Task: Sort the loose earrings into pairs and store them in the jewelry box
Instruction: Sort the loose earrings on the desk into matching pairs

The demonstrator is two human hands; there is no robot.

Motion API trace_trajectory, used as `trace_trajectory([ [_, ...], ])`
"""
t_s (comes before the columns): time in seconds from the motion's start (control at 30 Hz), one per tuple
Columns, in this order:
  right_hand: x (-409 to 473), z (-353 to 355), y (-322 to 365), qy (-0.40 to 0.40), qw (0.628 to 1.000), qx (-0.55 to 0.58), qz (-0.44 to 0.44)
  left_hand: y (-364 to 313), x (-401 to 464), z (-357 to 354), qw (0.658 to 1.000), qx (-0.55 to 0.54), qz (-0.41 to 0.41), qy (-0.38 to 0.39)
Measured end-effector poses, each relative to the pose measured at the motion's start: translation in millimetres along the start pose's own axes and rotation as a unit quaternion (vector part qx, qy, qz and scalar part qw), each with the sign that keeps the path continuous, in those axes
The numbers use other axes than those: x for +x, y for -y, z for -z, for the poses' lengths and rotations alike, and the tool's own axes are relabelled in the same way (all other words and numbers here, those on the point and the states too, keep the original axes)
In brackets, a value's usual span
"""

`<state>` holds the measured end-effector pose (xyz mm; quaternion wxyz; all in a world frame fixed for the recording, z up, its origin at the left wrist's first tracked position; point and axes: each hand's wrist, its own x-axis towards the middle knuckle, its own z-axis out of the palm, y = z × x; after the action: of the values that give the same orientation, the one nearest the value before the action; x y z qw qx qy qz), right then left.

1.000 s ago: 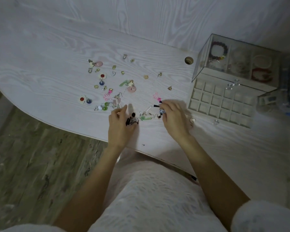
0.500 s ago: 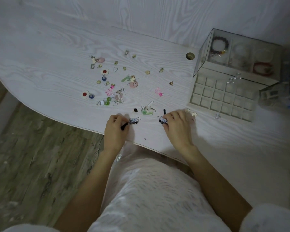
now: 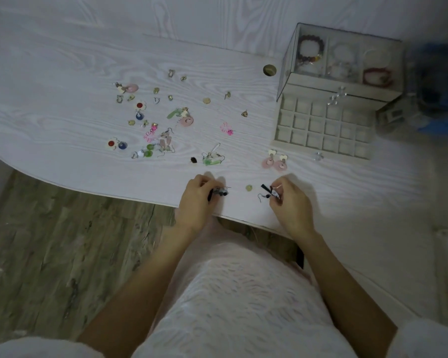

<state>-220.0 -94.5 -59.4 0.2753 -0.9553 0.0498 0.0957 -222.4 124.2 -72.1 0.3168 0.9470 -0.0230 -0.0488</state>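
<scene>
Near the table's front edge my left hand (image 3: pixel 198 202) pinches a small black-and-white earring (image 3: pixel 221 191). My right hand (image 3: pixel 290 200) pinches the matching black-and-white earring (image 3: pixel 269 193), whose wire hook hangs to the left. A pair of pink disc earrings (image 3: pixel 274 161) lies just in front of the jewelry box. The jewelry box (image 3: pixel 323 120) stands at the right with its gridded drawer pulled out. Several loose earrings (image 3: pixel 153 117) are scattered over the table's middle, among them a green one (image 3: pixel 212 160) and a pink one (image 3: pixel 226 128).
The white wood-grain table (image 3: pixel 62 73) has a curved front edge, with wooden floor (image 3: pixel 49 254) below it at left. A round cable hole (image 3: pixel 269 70) sits left of the box. Bracelets lie under the box's glass top (image 3: pixel 347 58). A blurred blue object (image 3: pixel 435 89) stands at far right.
Both hands have drawn back from the pile toward the table's front edge, each carrying one black-and-white earring. The pink disc pair, hidden behind my right hand before, now shows.
</scene>
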Motion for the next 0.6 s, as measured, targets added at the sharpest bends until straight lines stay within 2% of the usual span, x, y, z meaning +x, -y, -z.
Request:
trace_trajectory([
  [0.13,-4,4,-6,-0.041,0.997,0.030,-0.064,-25,11,-16,0.999,-0.041,0.000,0.005],
  [0.3,-3,3,2,-0.015,0.998,0.033,-0.046,-50,28,-25,0.998,-0.052,0.004,0.021],
  [0.43,-1,2,4,-0.014,1.000,0.015,-0.014,-38,27,-19,0.999,-0.037,-0.022,0.011],
  [0.6,5,6,0,-0.015,0.999,0.011,-0.044,-15,26,-5,1.000,-0.008,-0.024,0.016],
])
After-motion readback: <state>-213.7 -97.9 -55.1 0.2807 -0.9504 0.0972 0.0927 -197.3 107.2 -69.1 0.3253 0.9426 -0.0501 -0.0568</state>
